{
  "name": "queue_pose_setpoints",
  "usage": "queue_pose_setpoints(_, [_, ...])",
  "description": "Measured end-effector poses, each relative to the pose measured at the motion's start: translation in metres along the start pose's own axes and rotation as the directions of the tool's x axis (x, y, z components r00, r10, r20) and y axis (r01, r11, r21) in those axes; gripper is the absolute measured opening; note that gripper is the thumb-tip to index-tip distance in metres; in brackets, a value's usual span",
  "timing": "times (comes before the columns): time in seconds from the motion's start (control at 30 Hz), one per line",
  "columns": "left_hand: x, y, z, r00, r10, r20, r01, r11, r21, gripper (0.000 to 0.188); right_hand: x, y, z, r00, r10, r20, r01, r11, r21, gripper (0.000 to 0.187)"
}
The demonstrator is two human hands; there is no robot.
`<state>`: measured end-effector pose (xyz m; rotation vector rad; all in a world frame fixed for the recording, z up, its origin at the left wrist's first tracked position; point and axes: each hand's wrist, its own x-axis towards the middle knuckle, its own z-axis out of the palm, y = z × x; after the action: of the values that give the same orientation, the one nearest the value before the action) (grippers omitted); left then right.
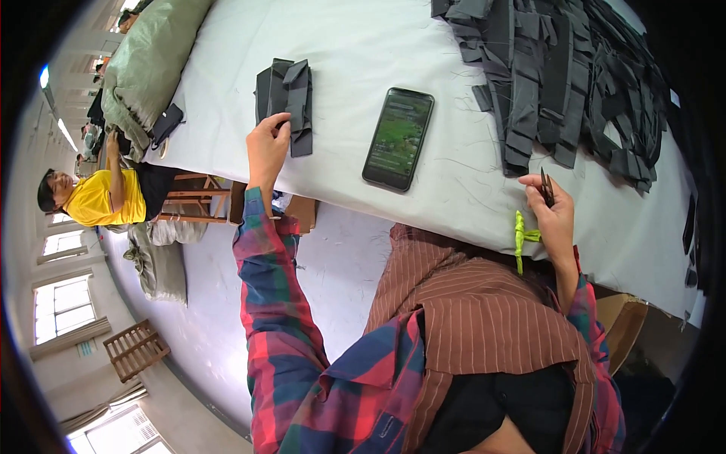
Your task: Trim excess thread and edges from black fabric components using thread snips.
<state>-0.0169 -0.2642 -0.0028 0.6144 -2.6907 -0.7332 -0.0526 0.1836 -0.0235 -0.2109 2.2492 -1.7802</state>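
Small stack of dark strips [300,98] is set apart on worktop [340,45], touched by fingers of left hand [267,151]; grip cannot be told. Snips [547,191] gripped in right hand [557,219]. Larger heap [529,83] at right is apparently left.

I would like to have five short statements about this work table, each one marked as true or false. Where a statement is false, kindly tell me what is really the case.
1. The phone lies between the small stack of dark strips and the large heap of dark strips. True.
2. The phone's screen is completely black. False: it is lit and shows much green.
3. The right hand holds a pointed dark tool. True.
4. The small stack has more strips than the large heap. False: the large heap clearly has more.
5. The left hand is at the small stack. True.
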Motion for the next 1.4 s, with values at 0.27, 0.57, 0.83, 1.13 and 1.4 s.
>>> queue_pose_setpoints(0.27, [0.035, -0.010, 0.016, 0.995, -0.074, 0.064, 0.059, 0.977, 0.207, 0.058, 0.002, -0.001, 0.005, 1.000, 0.000, 0.011, 0.001, 1.000, -0.019, 0.013])
queue_pose_setpoints(0.57, [0.036, -0.010, 0.015, 0.987, -0.160, 0.026, 0.162, 0.964, -0.210, 0.027, -0.001, -0.009, 0.005, 0.999, 0.035, 0.029, -0.035, 0.999, -0.021, 0.014])
queue_pose_setpoints(0.83, [-0.007, 0.043, -0.019, 0.941, -0.262, -0.214, 0.059, 0.750, -0.658, 0.022, -0.008, -0.019, 0.010, 0.996, -0.079, 0.043, 0.081, 0.996, -0.031, 0.023])
queue_pose_setpoints(1.13, [-0.109, 0.110, 0.013, 0.986, -0.151, 0.078, 0.118, 0.276, -0.954, 0.005, -0.016, -0.053, 0.033, 0.932, -0.339, 0.131, 0.355, 0.926, -0.127, 0.024])
queue_pose_setpoints(1.4, [-0.146, 0.141, 0.045, 0.975, -0.183, 0.128, 0.175, 0.272, -0.946, 0.008, -0.016, -0.064, 0.051, 0.820, -0.550, 0.157, 0.572, 0.790, -0.220, 0.024])
